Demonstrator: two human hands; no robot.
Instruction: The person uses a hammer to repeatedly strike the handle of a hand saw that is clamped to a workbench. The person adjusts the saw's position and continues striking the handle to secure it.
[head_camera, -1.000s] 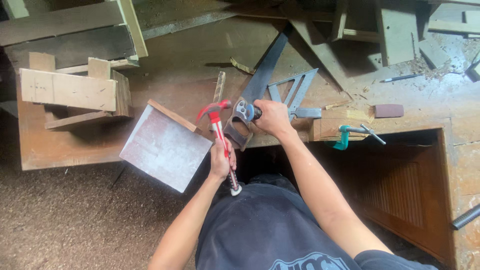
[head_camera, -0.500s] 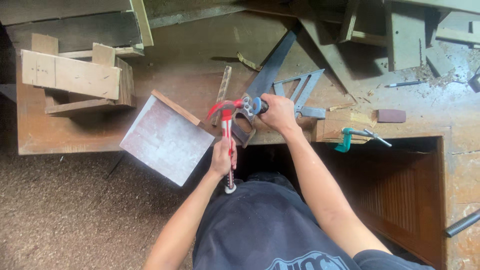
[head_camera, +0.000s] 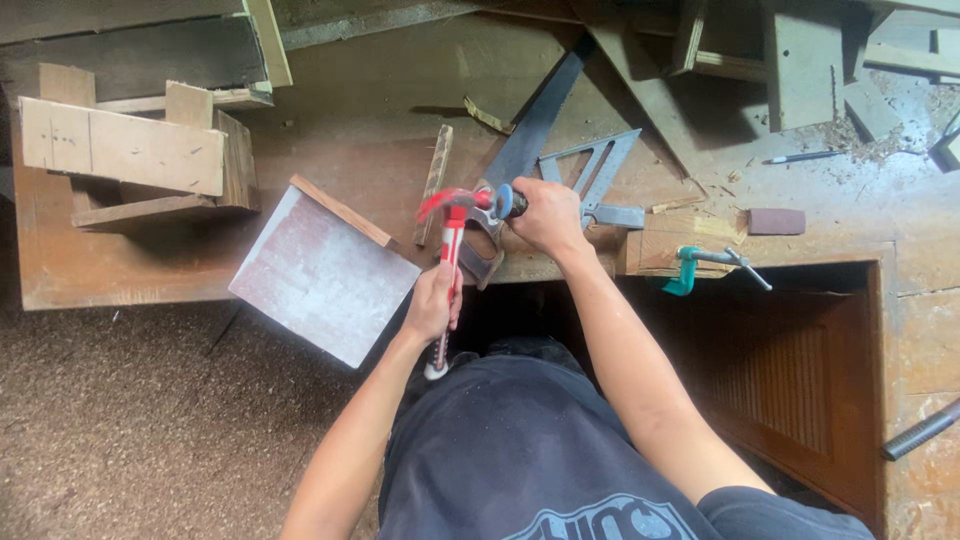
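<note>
Left hand (head_camera: 432, 300) clenched around red hammer (head_camera: 447, 245) handle, right hand (head_camera: 548, 215) apparently gripping blue-capped tool (head_camera: 503, 200)

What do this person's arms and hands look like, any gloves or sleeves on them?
No gloves: both the left hand and right hand are bare, and both forearms are uncovered up to the elbow. No watch, rings or wristbands show. The person wears a dark shirt with a pale printed design.

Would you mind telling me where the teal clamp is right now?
In the head view, the teal clamp sits right of centre on the workbench's front edge, gripping a small wooden block, just right of the right hand and left of a brown sanding block.
</note>
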